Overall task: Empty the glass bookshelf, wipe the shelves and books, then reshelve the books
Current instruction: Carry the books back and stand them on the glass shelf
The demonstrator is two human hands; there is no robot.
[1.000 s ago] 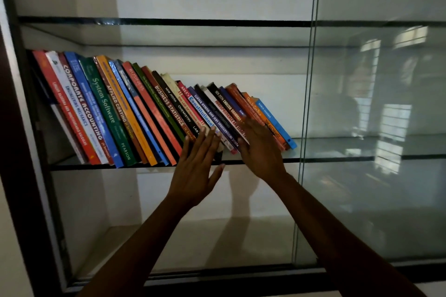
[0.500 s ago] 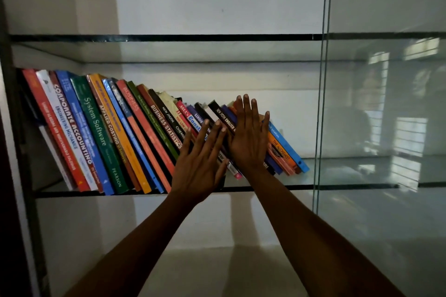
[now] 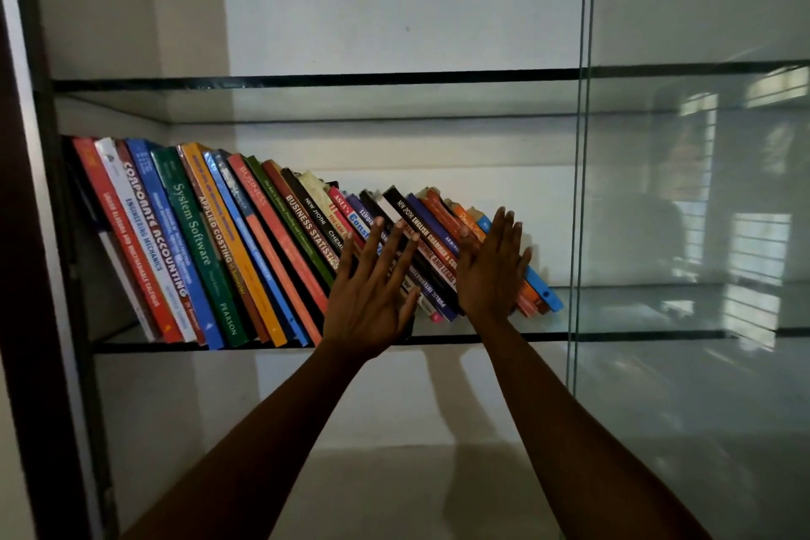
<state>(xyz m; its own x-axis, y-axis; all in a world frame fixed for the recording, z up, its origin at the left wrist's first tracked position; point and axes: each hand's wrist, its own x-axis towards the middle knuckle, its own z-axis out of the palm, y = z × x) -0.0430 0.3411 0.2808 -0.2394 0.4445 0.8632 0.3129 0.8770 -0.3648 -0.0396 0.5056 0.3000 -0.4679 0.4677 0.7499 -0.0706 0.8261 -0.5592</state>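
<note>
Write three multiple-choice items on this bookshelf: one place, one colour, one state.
1. The books stand on: A the upper glass shelf; B the lower glass shelf; C the cabinet floor.
2. The System Software spine is: A green; B yellow; C white.
3. The left hand and right hand are: A curled round one book; B flat with straight fingers at the books; C out of view.
B: the row rests on the lower pane. A: its spine is green. B: no finger curls round a book.
</note>
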